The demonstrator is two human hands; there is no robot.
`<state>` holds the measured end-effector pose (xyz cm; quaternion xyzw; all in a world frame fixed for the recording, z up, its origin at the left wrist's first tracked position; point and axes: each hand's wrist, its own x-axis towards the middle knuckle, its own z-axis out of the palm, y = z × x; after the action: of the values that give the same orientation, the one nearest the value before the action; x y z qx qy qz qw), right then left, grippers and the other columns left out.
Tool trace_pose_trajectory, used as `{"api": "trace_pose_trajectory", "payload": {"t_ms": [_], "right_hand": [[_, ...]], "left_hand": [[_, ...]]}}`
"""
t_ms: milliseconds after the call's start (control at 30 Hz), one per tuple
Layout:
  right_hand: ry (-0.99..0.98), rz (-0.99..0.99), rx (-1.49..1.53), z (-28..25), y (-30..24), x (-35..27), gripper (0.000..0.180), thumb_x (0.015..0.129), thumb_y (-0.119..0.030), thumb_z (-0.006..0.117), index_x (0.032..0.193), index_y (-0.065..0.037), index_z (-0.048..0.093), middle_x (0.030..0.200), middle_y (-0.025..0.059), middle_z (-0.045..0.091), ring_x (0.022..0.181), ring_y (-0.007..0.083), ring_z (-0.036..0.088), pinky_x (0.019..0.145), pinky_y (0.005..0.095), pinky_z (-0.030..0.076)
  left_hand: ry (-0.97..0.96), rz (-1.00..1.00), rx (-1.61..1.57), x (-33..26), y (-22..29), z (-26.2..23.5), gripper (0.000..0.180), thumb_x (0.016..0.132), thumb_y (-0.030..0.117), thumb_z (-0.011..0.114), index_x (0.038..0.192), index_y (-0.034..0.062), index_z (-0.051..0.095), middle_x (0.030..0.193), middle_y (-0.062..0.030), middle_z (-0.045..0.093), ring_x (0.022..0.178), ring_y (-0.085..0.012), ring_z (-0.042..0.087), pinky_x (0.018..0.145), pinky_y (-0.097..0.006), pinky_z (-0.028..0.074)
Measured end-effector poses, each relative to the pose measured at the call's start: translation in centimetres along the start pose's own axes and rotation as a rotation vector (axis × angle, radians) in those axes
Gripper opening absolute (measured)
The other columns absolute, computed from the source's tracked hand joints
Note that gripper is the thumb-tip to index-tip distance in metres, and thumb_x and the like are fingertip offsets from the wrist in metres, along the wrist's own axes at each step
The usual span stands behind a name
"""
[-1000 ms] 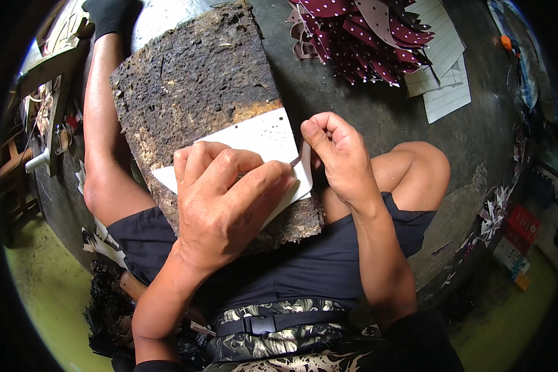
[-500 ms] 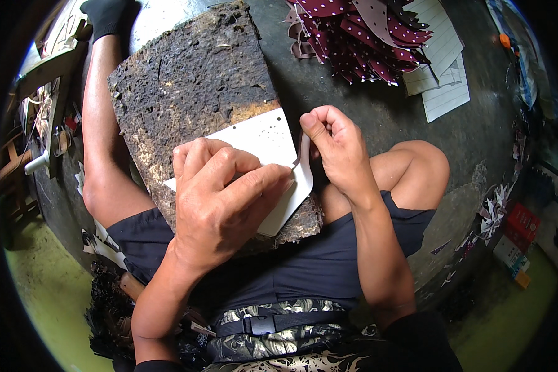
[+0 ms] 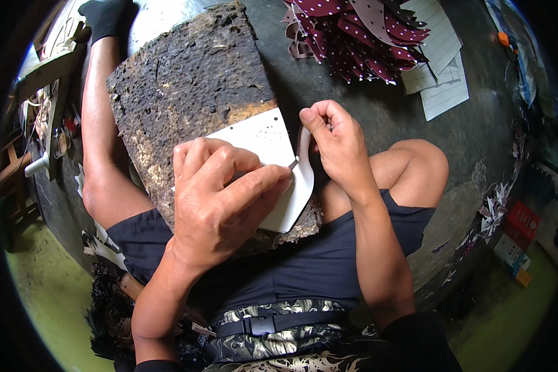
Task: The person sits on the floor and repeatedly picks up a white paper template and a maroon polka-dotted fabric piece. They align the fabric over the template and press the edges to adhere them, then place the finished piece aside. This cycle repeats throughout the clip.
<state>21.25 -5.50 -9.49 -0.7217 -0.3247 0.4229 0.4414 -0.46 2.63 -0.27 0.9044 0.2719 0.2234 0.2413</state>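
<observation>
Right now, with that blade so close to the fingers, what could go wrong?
1. The left hand presses the white sheet right where the blade in the right hand cuts, so a slip could nick a fingertip.
2. The board rests on the person's lap, so it could shift and spoil the cut.
3. The sheet's free edge curls up and might tear.

a single head-worn fisheye view is given, aimed steeply down at the lap from close above. the left hand (image 3: 220,208) and right hand (image 3: 335,146) are seen near the centre over a rough dark board (image 3: 186,93); forearms enter from the lower edge. the rim is darkened and edges are bent there.
</observation>
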Motion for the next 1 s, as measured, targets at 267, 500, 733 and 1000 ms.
{"api": "trace_pose_trajectory", "payload": {"t_ms": [267, 500, 733, 1000], "right_hand": [[0.054, 0.098, 0.151, 0.0, 0.1, 0.6, 0.033, 0.117, -0.034, 0.074, 0.107, -0.003, 0.07, 0.082, 0.0016, 0.069, 0.072, 0.0075, 0.061, 0.065, 0.0274, 0.051], [-0.012, 0.192, 1.076, -1.0, -3.9, -4.1, 0.064, 0.118, -0.036, 0.07, 0.167, -0.013, 0.036, 0.118, 0.0194, 0.078, 0.101, 0.0238, 0.079, 0.095, 0.0435, 0.067], [0.152, -0.017, 0.763, 2.5, -6.0, -6.2, 0.104, 0.099, 0.011, 0.083, 0.18, -0.016, 0.022, 0.116, 0.0093, 0.075, 0.103, 0.0147, 0.075, 0.097, 0.0332, 0.065], [0.14, -0.021, 0.735, 1.8, -5.3, -5.1, 0.099, 0.096, 0.015, 0.084, 0.175, -0.012, 0.032, 0.116, 0.0088, 0.076, 0.102, 0.0142, 0.076, 0.097, 0.0326, 0.066]], "left_hand": [[0.014, 0.006, 0.002, 0.1, 0.1, 0.3, 0.03, 0.081, 0.016, 0.097, 0.109, 0.0214, 0.087, 0.097, 0.0039, 0.07, 0.094, -0.0225, 0.064, 0.088, -0.043, 0.046], [0.032, -0.011, -0.012, 0.0, 0.3, 0.3, 0.032, 0.081, 0.015, 0.098, 0.11, 0.0209, 0.087, 0.098, 0.0026, 0.07, 0.095, -0.0237, 0.065, 0.087, -0.043, 0.046], [0.032, -0.007, 0.005, 0.1, 0.5, 0.3, 0.029, 0.082, 0.016, 0.098, 0.109, 0.0194, 0.088, 0.097, 0.0019, 0.07, 0.094, -0.0234, 0.064, 0.086, -0.043, 0.046], [0.01, 0.02, -0.006, 0.2, 0.0, 0.2, 0.03, 0.083, 0.018, 0.098, 0.111, 0.02, 0.088, 0.099, 0.0027, 0.07, 0.095, -0.0224, 0.064, 0.086, -0.042, 0.046]]}}
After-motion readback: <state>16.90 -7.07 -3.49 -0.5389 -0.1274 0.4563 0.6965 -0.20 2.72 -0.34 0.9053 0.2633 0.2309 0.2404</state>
